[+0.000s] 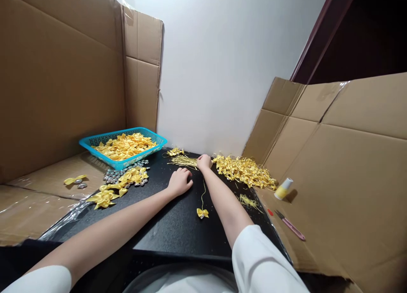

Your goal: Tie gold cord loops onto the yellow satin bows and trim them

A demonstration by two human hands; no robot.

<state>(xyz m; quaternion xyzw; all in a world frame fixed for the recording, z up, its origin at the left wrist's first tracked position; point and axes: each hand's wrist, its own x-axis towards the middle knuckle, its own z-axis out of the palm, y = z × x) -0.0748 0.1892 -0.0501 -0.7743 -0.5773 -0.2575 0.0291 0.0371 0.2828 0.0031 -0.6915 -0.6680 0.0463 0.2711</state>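
Note:
At the far side of the black tabletop, my right hand (pixel 204 161) is closed over the right end of a bundle of thin gold cords (pixel 184 161); its fingertips are partly hidden. Below it, a yellow satin bow (pixel 202 213) with a shiny bead lies on the table, its thin yellow thread (pixel 203 191) running up toward that hand. My left hand (pixel 180 182) rests palm down on the table just left, holding nothing, thumb apart from its loosely bent fingers. Right of my right hand spreads a heap of finished-looking gold bows (pixel 243 170).
A blue basket (pixel 122 162) of yellow bows stands back left, near silvery beads (pixel 116 175) and loose bows (pixel 104 197). At right are thread scraps (pixel 249 202), a thread spool (pixel 283 188) and pink-handled snips (pixel 291 226). Cardboard walls (pixel 337 170) flank the table.

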